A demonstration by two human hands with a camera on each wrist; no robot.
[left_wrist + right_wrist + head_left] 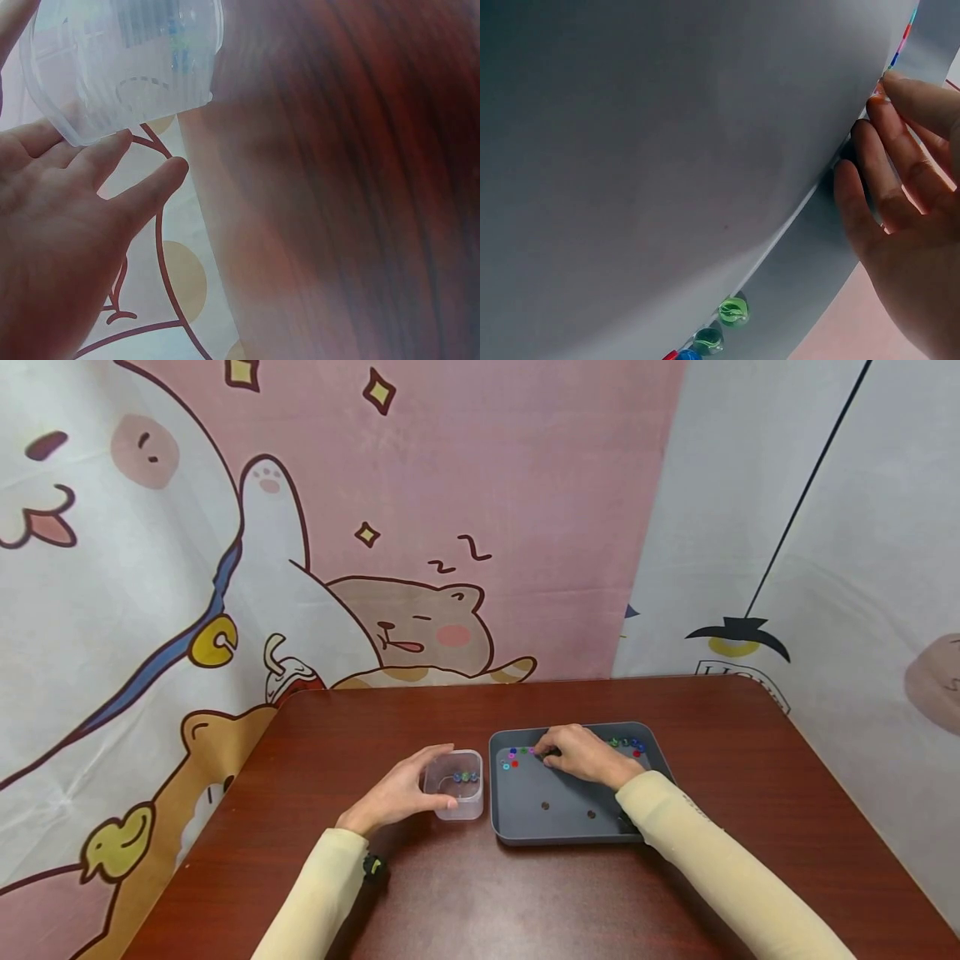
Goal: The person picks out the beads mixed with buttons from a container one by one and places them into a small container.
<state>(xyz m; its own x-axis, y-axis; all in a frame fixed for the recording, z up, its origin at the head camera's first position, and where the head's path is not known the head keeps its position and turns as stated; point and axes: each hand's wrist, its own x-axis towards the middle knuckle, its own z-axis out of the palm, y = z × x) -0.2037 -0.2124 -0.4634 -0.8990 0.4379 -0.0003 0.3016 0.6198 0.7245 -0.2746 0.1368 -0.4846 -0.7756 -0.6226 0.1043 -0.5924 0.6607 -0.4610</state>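
A small clear plastic container (459,783) stands on the table left of a grey tray (570,827) and has a few marbles in it. My left hand (408,789) holds this container (127,60), thumb at the far rim and fingers (142,184) against the near side. My right hand (558,756) reaches into the tray's far left part, where several coloured marbles (513,757) lie along the wall. Its fingertips (877,94) touch the tray wall (817,262). Something dark sits under them, but I cannot see a pinch.
More marbles (627,744) lie at the tray's far right; green and blue ones (733,310) show in the right wrist view. Two dark spots (545,805) mark the tray floor. A cartoon curtain hangs behind the brown table (480,893).
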